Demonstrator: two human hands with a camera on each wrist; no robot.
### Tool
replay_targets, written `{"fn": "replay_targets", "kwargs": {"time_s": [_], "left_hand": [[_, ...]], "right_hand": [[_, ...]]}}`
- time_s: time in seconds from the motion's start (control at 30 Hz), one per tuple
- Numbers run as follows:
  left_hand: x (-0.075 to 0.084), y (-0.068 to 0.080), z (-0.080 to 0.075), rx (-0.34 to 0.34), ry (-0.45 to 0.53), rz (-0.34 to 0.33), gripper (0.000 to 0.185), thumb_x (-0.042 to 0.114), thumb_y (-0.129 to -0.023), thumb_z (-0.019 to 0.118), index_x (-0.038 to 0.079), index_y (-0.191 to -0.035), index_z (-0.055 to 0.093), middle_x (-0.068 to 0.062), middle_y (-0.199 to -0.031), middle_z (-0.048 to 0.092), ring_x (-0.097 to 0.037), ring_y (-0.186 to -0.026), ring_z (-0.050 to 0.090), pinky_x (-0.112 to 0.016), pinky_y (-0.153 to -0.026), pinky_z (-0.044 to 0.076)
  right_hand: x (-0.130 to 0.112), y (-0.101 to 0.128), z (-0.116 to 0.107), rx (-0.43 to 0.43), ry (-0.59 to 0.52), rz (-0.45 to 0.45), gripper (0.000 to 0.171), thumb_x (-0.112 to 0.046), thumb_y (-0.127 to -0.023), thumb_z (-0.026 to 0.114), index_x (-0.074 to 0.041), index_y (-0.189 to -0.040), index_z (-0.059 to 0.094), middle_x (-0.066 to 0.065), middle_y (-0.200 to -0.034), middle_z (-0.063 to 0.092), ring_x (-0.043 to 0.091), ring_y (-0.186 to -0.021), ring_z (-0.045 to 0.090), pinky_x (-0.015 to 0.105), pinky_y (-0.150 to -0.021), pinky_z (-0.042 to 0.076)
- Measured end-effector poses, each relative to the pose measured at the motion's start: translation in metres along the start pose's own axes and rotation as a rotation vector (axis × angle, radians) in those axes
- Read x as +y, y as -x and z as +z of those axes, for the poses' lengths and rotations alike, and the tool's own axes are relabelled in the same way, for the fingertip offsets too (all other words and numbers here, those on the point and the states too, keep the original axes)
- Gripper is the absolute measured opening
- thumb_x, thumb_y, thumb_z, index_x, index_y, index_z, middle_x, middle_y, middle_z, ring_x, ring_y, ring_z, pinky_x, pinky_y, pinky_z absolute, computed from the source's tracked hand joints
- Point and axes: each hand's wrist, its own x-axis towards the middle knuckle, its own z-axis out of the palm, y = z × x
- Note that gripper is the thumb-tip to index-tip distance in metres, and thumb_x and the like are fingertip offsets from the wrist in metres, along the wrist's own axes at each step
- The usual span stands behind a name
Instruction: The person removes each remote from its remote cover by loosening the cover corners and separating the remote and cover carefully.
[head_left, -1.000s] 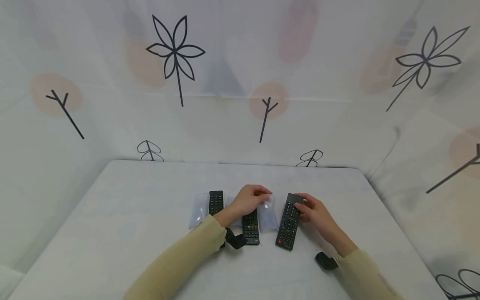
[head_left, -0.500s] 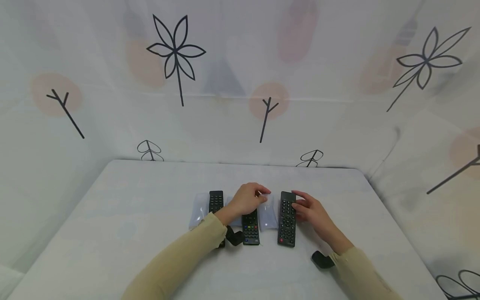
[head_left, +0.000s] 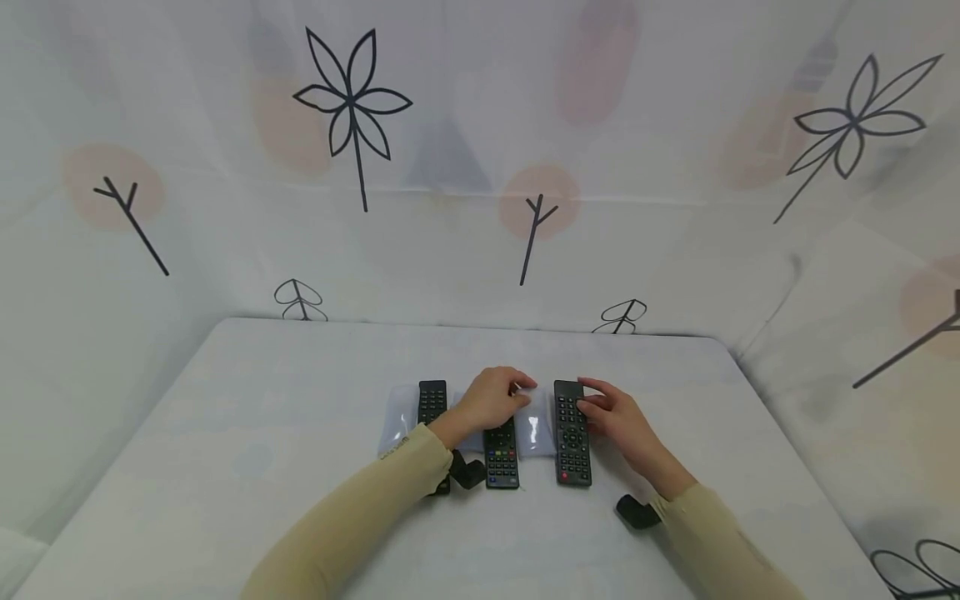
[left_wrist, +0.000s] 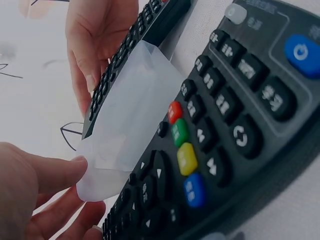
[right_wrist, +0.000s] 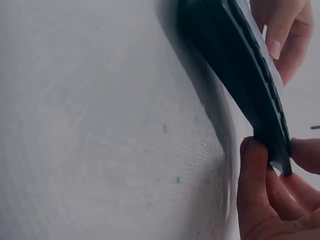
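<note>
I can read no brand on any of the remotes; the left wrist view shows small white marks on the dark keys, too blurred to make out. That middle remote (left_wrist: 220, 135) carries a blue round key near its top end and a column of red, green, yellow and blue keys.

I count three black remotes on the white table (head_left: 225, 467), lying side by side with their long axes running from me toward the far edge. The left remote (head_left: 432, 402) rests on a clear plastic bag (head_left: 396, 425). The middle remote sits next to it, its near end with the coloured keys toward me. The right remote (head_left: 572, 433) lies parallel to the others, its red key at the near end.

I see two clear bags in all. The second clear bag (head_left: 534, 425) lies between the middle and right remotes.

My left hand (head_left: 491, 398) rests over the far end of the middle remote, thumb and fingers pinching the edge of that second bag, as the left wrist view shows. My right hand (head_left: 618, 417) grips the right remote near its far end, fingers curled against its edge; the right wrist view shows the fingertips clamped on the thin side of it.
</note>
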Motion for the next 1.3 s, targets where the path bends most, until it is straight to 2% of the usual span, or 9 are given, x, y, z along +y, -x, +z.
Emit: {"fn": "replay_targets", "kwargs": {"time_s": [0.37, 0.67, 1.0, 1.3], "left_hand": [[0.002, 0.003, -0.003, -0.036, 0.015, -0.012, 0.029, 0.015, -0.097, 0.065, 0.012, -0.126, 0.068, -0.002, -0.12, 0.067, -0.019, -0.11, 0.06, -0.036, -0.096, 0.047], [0.002, 0.004, -0.004, -0.05, 0.018, -0.007, 0.031, 0.018, -0.097, 0.064, 0.011, -0.127, 0.067, -0.004, -0.122, 0.067, -0.02, -0.112, 0.061, -0.036, -0.097, 0.047], [-0.003, 0.001, 0.0, -0.051, 0.006, 0.01, 0.031, 0.021, -0.098, 0.063, 0.013, -0.128, 0.067, -0.002, -0.122, 0.068, -0.018, -0.111, 0.061, -0.033, -0.096, 0.047], [-0.001, 0.002, 0.0, -0.06, 0.002, -0.003, 0.032, 0.023, -0.098, 0.063, 0.015, -0.129, 0.067, 0.0, -0.123, 0.067, -0.016, -0.11, 0.06, -0.034, -0.096, 0.047]], "right_hand": [[-0.003, -0.005, 0.002, -0.005, 0.016, 0.022, 0.052, -0.015, -0.102, 0.055, -0.009, -0.152, 0.039, 0.027, -0.136, 0.051, 0.032, -0.112, 0.059, 0.04, -0.089, 0.054], [-0.003, -0.009, 0.004, 0.002, 0.009, 0.022, 0.053, -0.018, -0.1, 0.061, -0.006, -0.149, 0.043, 0.028, -0.136, 0.053, 0.033, -0.113, 0.06, 0.041, -0.089, 0.054], [-0.003, -0.01, 0.006, 0.021, 0.012, 0.002, 0.056, -0.023, -0.096, 0.068, -0.006, -0.146, 0.05, 0.025, -0.127, 0.062, 0.024, -0.098, 0.065, 0.037, -0.086, 0.055], [-0.007, -0.01, 0.007, 0.071, 0.023, 0.022, 0.054, -0.021, -0.093, 0.07, -0.004, -0.142, 0.054, 0.023, -0.121, 0.066, 0.021, -0.093, 0.065, 0.034, -0.082, 0.055]]}}
